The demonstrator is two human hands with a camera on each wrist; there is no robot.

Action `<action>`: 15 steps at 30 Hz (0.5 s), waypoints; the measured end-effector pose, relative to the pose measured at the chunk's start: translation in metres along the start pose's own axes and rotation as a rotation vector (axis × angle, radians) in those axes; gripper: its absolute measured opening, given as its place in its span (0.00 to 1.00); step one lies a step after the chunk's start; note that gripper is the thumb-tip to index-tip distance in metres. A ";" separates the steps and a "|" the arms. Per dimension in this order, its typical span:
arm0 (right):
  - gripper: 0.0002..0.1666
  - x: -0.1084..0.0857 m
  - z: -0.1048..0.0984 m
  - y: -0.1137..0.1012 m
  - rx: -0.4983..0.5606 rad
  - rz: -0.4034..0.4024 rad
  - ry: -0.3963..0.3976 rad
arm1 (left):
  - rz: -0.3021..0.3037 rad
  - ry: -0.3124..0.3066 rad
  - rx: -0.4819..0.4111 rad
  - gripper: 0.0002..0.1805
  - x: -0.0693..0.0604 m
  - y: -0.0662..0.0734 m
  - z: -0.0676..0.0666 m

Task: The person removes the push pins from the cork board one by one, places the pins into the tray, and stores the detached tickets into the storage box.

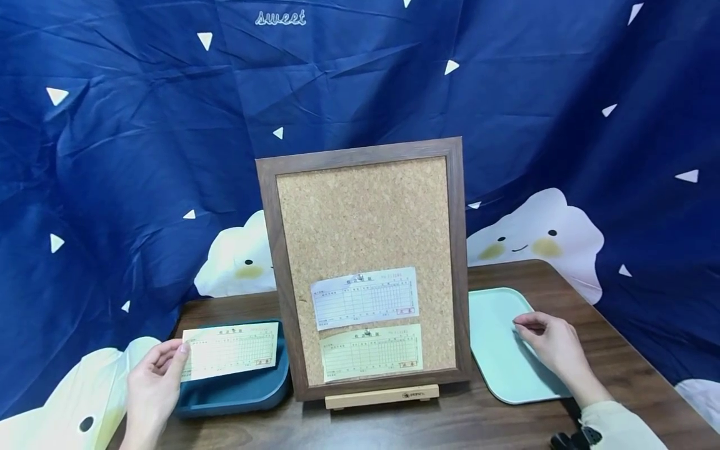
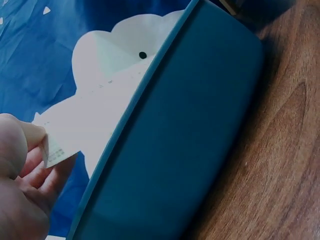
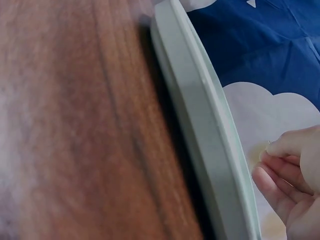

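My left hand (image 1: 150,381) pinches a pale receipt slip (image 1: 230,351) by its left end, thumb in front, over the dark blue tray (image 1: 194,400). In the left wrist view the slip (image 2: 102,107) shows beyond the tray's wall. Over the mint tray (image 1: 497,350), the thumb and fingertips of my right hand (image 1: 548,344) are pinched together; a tiny thin pin tip (image 3: 269,142) pokes out from them in the right wrist view, the rest hidden. Between the hands stands a framed cork board (image 1: 365,219). Low on it hang a bluish-white slip (image 1: 365,300) and a yellowish-green slip (image 1: 371,356), one above the other.
The board leans on a light wooden stand (image 1: 382,397) on the brown wood table (image 1: 450,425). A dark blue curtain (image 1: 360,75) with white triangles and clouds hangs behind. A black object (image 1: 574,439) sits by the right sleeve (image 1: 619,428).
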State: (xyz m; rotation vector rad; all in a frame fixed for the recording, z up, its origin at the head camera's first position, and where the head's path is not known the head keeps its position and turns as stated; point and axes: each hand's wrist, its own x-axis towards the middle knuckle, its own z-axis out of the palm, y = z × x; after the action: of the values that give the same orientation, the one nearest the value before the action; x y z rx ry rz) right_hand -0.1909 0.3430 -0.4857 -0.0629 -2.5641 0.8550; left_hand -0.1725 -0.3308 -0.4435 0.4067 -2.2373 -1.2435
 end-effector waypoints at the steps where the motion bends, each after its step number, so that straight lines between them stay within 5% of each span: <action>1: 0.05 0.000 0.000 0.000 -0.003 -0.002 -0.003 | 0.000 -0.005 0.010 0.13 0.000 0.000 0.000; 9: 0.05 -0.001 0.003 0.003 -0.027 0.014 -0.039 | 0.023 -0.056 0.115 0.10 0.001 -0.003 0.002; 15: 0.04 -0.002 0.004 0.005 -0.062 0.023 -0.074 | 0.041 -0.160 0.190 0.12 0.005 -0.007 0.001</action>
State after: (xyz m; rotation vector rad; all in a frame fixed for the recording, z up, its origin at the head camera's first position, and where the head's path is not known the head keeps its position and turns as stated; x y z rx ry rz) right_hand -0.1910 0.3442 -0.4923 -0.0814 -2.6642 0.7998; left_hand -0.1771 -0.3363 -0.4484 0.3415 -2.4978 -1.0797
